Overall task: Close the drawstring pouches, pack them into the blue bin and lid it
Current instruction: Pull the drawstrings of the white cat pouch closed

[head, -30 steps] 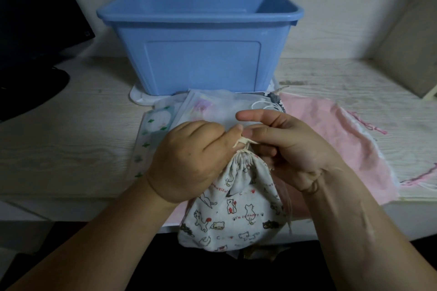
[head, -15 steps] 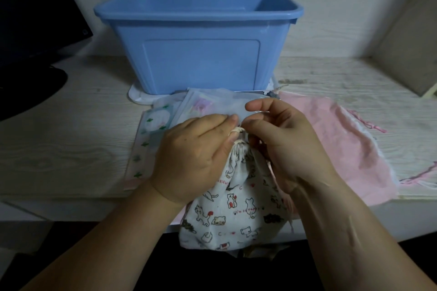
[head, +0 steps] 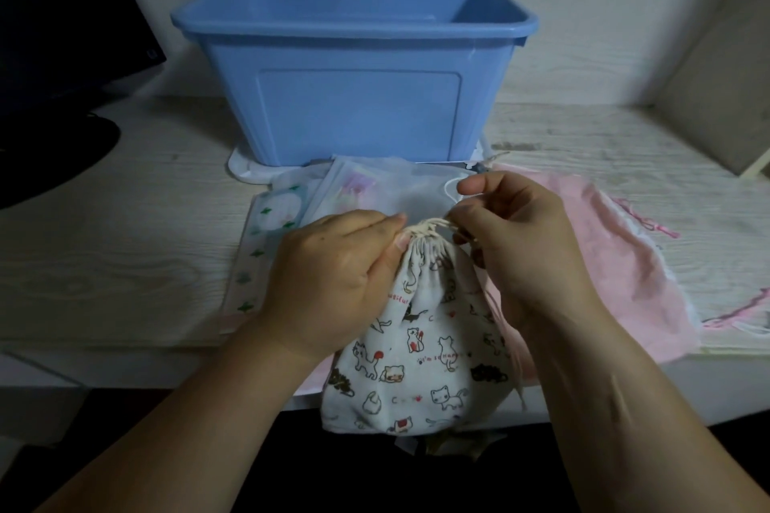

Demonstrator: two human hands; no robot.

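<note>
Pale wood-grain desk (head: 125, 262) against a white wall carries everything. At its front edge, partly hanging over, a cat-print pouch (head: 421, 350) has its neck gathered tight. The left hand (head: 333, 283) pinches that bunched neck with curled fingers; the right hand (head: 525, 246) pinches the cream cord (head: 433, 226) between thumb and forefinger. Flat underneath lie a sheer white pouch (head: 400, 192), a leaf-print pouch (head: 266, 229) and a pink pouch (head: 625, 262). Farther back the blue bin (head: 358, 96) stands open on a white plastic panel (head: 243, 169). A dark monitor (head: 62, 12) fills the left.
</note>
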